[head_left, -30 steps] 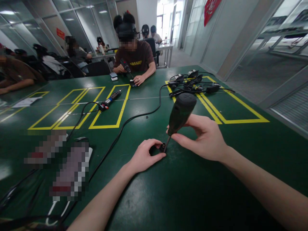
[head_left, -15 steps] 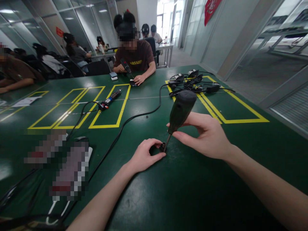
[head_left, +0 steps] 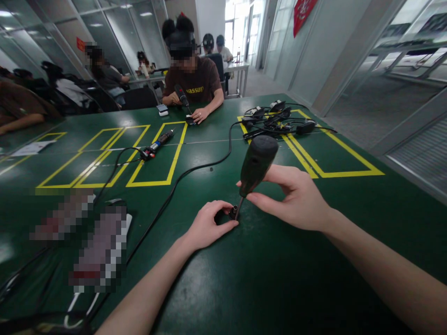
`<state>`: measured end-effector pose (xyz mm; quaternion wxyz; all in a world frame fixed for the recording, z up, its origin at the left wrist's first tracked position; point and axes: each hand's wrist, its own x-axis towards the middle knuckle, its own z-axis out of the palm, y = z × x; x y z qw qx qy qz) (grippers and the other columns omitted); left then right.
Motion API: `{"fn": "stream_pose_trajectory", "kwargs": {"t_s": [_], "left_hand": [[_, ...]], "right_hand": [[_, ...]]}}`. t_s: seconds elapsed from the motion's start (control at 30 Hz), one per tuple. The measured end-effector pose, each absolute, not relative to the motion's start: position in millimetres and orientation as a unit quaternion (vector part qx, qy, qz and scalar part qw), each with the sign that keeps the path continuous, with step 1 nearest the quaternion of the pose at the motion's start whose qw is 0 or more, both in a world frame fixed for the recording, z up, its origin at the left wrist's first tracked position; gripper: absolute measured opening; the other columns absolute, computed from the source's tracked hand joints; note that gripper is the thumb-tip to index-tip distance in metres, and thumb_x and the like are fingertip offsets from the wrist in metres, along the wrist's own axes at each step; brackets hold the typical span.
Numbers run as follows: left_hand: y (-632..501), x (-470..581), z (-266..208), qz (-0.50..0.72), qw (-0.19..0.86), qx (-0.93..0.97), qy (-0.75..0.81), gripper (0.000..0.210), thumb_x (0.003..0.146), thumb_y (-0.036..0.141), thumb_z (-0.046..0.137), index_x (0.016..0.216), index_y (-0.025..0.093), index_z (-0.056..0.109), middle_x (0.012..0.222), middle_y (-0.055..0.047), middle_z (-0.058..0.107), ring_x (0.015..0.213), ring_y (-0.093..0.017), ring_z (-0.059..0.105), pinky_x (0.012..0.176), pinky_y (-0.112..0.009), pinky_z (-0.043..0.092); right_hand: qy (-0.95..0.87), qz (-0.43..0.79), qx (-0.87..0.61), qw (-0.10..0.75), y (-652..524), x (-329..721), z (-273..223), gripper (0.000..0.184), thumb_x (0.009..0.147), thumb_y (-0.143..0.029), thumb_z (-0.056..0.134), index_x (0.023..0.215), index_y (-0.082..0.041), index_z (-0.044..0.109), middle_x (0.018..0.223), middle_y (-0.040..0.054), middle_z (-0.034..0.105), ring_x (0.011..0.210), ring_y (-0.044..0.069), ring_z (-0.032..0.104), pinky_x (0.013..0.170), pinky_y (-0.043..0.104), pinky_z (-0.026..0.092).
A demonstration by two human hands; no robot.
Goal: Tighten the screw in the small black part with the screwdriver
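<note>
My right hand (head_left: 291,195) is closed in a pinch on the lower handle of a black screwdriver (head_left: 257,163). The screwdriver leans with its handle up and to the right, and its thin shaft runs down to a small dark round metal part (head_left: 233,211). That part sits on the green table (head_left: 223,288), between the thumb and index finger of my left hand (head_left: 210,224), which grips it. Where exactly the screwdriver tip meets the part is too small to tell.
A tangle of black cables and adapters (head_left: 275,121) lies at the back right. A black cable (head_left: 171,195) crosses the table. An electric screwdriver (head_left: 157,145) lies at left, beyond two blurred-out boxes. Across the table, a person (head_left: 193,79) in a brown shirt works with a power tool.
The whole view has shifted slightly. The screwdriver handle stands a little more upright; both hands keep their hold.
</note>
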<state>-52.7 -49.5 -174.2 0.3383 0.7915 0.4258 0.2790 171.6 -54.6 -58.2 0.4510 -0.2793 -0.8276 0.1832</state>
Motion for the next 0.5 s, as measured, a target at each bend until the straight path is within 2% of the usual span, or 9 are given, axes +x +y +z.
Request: {"fn": "stream_pose_trajectory", "kwargs": {"t_s": [0.5], "left_hand": [[-48.8,-53.0,-174.0,0.277,0.345,0.791,0.422,0.028,0.085,0.032,0.081,0.109,0.021,0.071,0.104,-0.003,0.076,0.095,-0.021,0.068,0.090,-0.036,0.049]], "right_hand": [[-0.825,0.222,-0.273,0.442,-55.8,170.6,-59.0,0.012,0.091,-0.012,0.061,0.094,-0.018,0.071,0.091,0.0047,0.078,0.084,0.017,0.074,0.079,0.026,0.061]]}}
